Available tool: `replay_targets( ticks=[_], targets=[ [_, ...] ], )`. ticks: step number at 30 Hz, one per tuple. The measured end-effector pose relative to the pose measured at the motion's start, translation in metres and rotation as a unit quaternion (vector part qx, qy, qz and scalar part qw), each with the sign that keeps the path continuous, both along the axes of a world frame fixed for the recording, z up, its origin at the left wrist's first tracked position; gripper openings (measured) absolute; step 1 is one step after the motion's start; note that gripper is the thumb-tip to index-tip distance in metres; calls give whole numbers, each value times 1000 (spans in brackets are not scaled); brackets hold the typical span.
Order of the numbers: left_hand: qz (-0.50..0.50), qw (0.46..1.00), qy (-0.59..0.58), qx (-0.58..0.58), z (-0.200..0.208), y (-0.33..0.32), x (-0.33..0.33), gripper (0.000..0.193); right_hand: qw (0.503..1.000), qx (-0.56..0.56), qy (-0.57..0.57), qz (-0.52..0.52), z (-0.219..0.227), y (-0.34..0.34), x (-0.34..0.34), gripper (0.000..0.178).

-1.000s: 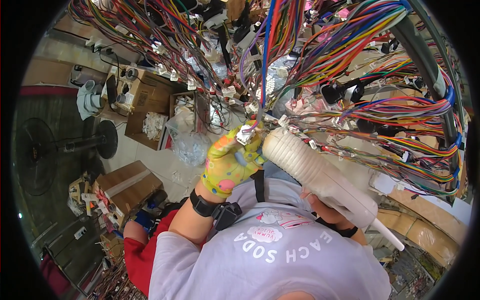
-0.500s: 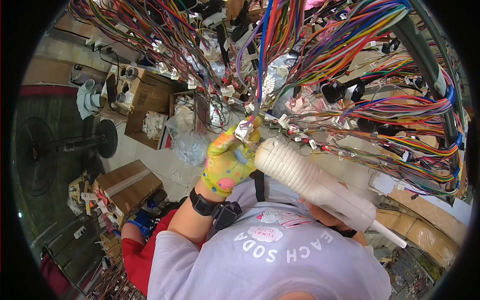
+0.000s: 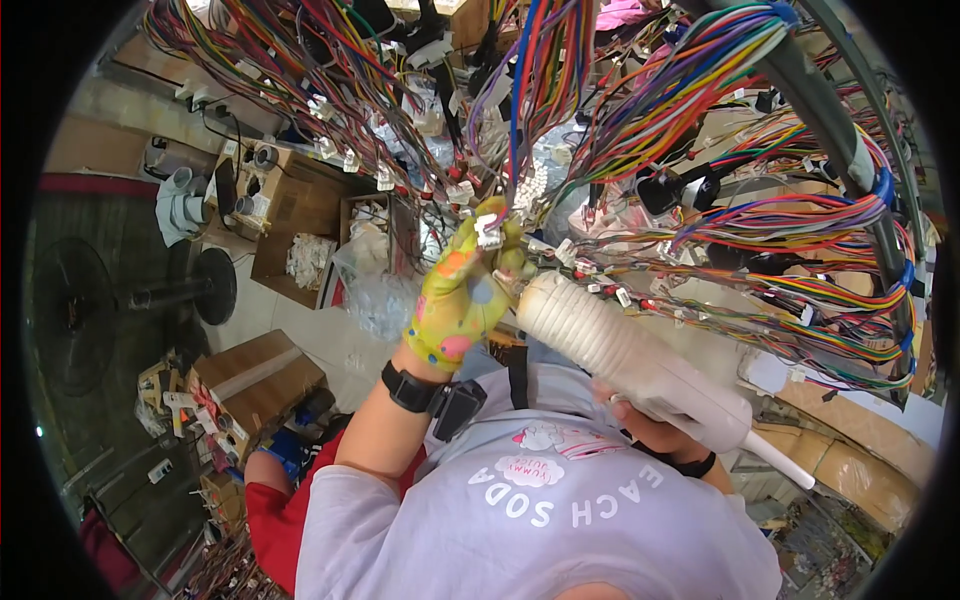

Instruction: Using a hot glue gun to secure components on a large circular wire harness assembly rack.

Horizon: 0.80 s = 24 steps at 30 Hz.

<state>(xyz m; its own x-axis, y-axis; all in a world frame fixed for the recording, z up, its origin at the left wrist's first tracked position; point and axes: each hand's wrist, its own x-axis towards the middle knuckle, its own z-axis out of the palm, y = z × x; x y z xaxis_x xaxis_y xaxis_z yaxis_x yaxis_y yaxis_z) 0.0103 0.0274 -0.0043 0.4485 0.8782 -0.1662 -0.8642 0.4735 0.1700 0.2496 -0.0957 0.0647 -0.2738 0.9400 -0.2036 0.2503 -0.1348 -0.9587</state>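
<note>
My left hand (image 3: pixel 455 305), in a yellow glove with coloured dots, pinches a white plastic wire connector (image 3: pixel 488 231). Purple wires run up from that connector. Partly hidden under a white hot glue gun (image 3: pixel 640 360), my right hand (image 3: pixel 640 424) is wrapped round its handle. The gun has a ribbed front barrel and lies slantwise, its front end close beside the gloved fingers. A straight white glue stick (image 3: pixel 780 463) sticks out of its back end. The gun's tip is small in the picture, and whether it touches the connector I cannot tell.
Bundles of coloured wires (image 3: pixel 690 90) hang ahead, with more tied along a dark curved frame (image 3: pixel 830 110) at right. Cardboard boxes (image 3: pixel 255 375) and a clear plastic bag (image 3: pixel 375 300) stand at left. A fan (image 3: pixel 75 315) is at far left; a red-sleeved person (image 3: pixel 270 530) is close on my left.
My left hand has moved slightly away from me with the connector, which has turned a little. The glue gun's front end has shifted slightly to the right.
</note>
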Motion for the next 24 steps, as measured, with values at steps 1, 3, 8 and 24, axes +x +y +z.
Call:
replay_targets(
  ticks=[1,3,8,24],
  targets=[
    [-1,1000,-1,4,-2,7,2,53,1000,4,-1,-1,2,0,0,31],
    [-12,999,-25,29,-7,21,6,52,998,55,-2,-21,11,1,-2,30],
    [6,999,-43,22,-18,36,12,48,994,67,61,-64,24,3,-9,27],
    [84,923,347,144,-16,28,75,47,995,28,21,-96,5,-17,10,33]
  ],
)
